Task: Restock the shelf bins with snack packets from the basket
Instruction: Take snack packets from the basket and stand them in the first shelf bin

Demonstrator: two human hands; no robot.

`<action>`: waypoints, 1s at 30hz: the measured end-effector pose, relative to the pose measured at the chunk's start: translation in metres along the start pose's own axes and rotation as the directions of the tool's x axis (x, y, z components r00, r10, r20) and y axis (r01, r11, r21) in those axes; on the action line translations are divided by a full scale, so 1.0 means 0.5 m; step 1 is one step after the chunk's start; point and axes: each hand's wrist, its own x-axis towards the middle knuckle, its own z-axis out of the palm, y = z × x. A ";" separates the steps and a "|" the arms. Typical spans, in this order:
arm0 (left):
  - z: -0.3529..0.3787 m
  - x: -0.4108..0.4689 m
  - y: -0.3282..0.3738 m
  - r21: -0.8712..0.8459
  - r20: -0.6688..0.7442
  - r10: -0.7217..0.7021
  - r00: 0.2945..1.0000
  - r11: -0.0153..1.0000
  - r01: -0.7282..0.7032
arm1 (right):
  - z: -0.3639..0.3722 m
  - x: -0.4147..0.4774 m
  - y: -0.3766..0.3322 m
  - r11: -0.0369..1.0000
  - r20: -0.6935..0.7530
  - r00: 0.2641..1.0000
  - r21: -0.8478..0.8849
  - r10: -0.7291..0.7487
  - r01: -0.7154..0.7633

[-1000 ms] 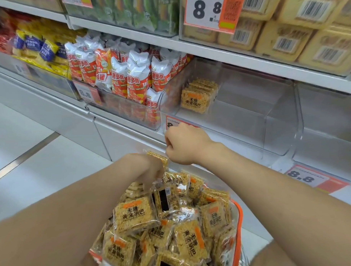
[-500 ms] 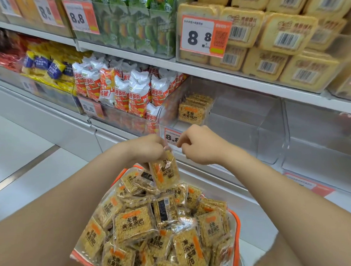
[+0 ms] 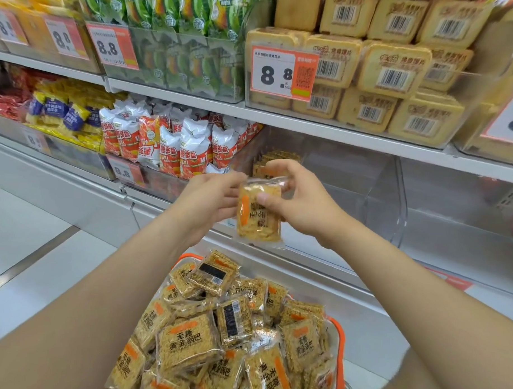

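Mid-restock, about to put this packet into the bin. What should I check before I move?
1. Right hand grips packet, thumb on its face: ok.
2. Left hand off the packet: cannot tell; its fingertips sit at the top edge.
3. Clear bin has free room: ok, mostly bare.
4. Matching packets in that bin: ok, a stack at its back left.
5. Basket holds more packets: ok, piled high.
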 end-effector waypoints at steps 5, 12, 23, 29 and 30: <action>0.013 0.010 -0.005 0.016 -0.007 -0.045 0.999 0.999 0.045 | -0.016 0.009 -0.023 0.771 -0.007 0.957 0.594 0.289 -0.228; 0.004 0.041 -0.020 -0.036 -0.118 -0.065 0.991 0.997 0.061 | -0.028 0.012 0.003 0.932 -0.072 0.951 0.237 0.300 -0.276; 0.004 0.055 -0.024 0.654 -0.171 0.376 0.911 0.735 -0.181 | -0.031 0.107 0.092 0.966 -0.425 0.868 0.137 0.256 -0.218; -0.001 0.061 -0.052 0.902 0.100 0.399 0.911 0.351 -0.252 | -0.029 0.145 0.155 0.885 -0.309 0.907 -0.276 0.287 -0.375; -0.001 0.061 -0.054 0.915 0.120 0.408 0.905 0.308 -0.261 | -0.028 0.157 0.161 0.871 -0.304 0.906 -0.306 0.293 -0.384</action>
